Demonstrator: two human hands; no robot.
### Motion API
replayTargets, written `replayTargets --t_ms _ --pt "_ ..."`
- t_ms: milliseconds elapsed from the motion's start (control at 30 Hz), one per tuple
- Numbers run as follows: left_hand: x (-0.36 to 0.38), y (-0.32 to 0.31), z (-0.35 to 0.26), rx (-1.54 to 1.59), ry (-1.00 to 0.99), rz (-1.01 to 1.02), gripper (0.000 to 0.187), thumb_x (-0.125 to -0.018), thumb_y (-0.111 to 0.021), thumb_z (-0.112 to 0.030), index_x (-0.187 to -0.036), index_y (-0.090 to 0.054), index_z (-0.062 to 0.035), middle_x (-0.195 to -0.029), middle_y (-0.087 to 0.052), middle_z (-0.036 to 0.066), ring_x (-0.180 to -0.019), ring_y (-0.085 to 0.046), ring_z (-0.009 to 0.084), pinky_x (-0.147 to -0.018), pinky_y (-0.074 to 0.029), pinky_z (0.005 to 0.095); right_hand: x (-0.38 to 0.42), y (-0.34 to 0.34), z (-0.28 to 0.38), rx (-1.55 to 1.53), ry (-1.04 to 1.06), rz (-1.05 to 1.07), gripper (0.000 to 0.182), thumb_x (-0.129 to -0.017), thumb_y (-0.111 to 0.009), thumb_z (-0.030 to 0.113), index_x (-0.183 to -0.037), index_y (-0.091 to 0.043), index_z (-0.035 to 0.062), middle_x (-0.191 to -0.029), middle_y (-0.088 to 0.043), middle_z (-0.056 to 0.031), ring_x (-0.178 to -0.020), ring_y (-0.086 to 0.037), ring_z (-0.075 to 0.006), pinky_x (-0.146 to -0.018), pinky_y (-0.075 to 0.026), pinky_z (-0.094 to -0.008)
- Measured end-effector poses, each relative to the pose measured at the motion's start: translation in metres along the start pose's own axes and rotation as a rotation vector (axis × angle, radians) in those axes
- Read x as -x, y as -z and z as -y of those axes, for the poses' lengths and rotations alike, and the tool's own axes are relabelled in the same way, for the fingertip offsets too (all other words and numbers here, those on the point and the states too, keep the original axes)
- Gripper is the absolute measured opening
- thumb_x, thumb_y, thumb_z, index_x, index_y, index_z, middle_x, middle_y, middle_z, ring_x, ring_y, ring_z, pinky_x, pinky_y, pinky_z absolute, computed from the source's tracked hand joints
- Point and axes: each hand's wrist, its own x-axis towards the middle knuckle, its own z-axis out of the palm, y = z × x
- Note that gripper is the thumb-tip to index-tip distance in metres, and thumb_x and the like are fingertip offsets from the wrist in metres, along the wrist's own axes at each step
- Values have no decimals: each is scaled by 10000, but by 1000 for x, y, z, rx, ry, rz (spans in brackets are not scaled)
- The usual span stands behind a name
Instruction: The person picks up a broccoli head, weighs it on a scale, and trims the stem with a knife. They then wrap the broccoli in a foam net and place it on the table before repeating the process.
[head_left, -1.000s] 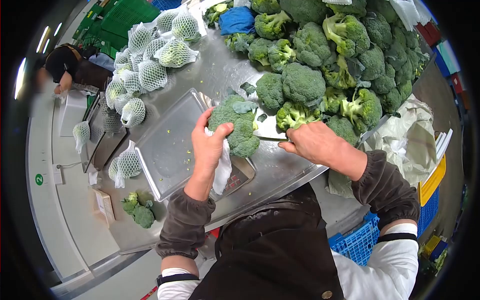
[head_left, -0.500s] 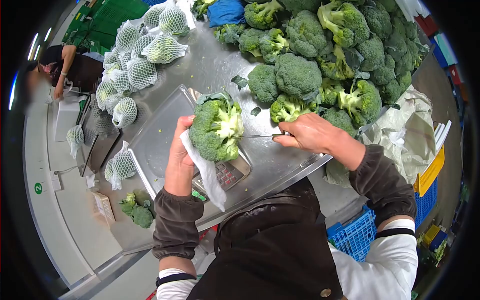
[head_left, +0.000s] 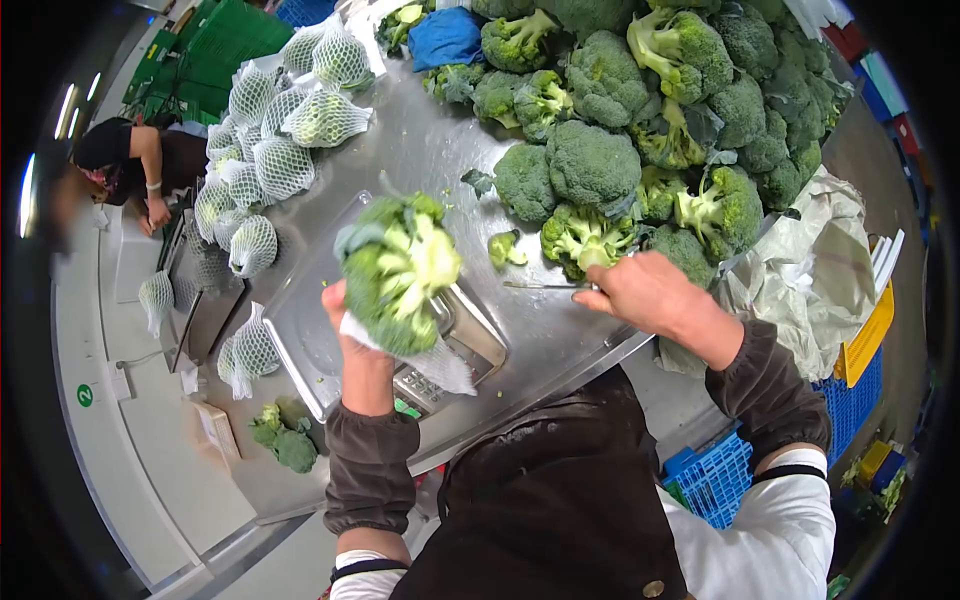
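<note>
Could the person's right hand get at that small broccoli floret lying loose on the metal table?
Probably yes: the small floret lies near the right hand, with nothing seen covering it. But that hand holds a knife, so grasping the floret might mean putting the knife down first.

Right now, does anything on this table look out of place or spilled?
A small floret lies loose on the steel table, apart from the broccoli pile, near the knife in the right hand. A bunched blue piece, perhaps cloth, also looks odd against the vegetables.
</note>
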Motion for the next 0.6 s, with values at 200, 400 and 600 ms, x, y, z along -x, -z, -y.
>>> replayTargets --t_ms 200,400,600 --pt "19 10 -7 78 -3 88 755 -608 -674 -354 -1222 -456 27 -1108 -575 177 -962 -608 292 -850 -521 425 13 -3 16 -336 -24 -158 414 -887 -502 429 -795 -547 28 -587 -542 -189 -596 -551 -404 -537 -423 -463" --pt "21 6 -5 -177 -79 170 818 -567 -687 -344 -1247 -429 30 -1138 -558 187 -994 -597 299 -886 -504 429 25 -5 36 -574 193 -266 330 -868 -560 386 -822 -544 60 -606 -562 -154 -585 -558 -372 -513 -420 -429" --pt "28 -25 -7 -578 -144 97 933 -489 -707 -334 -1283 -386 35 -1203 -511 199 -1092 -546 311 -961 -447 426 27 6 42 -449 178 -221 396 -887 -516 424 -796 -534 39 -576 -552 -165 -585 -552 -383 -515 -409 -455"
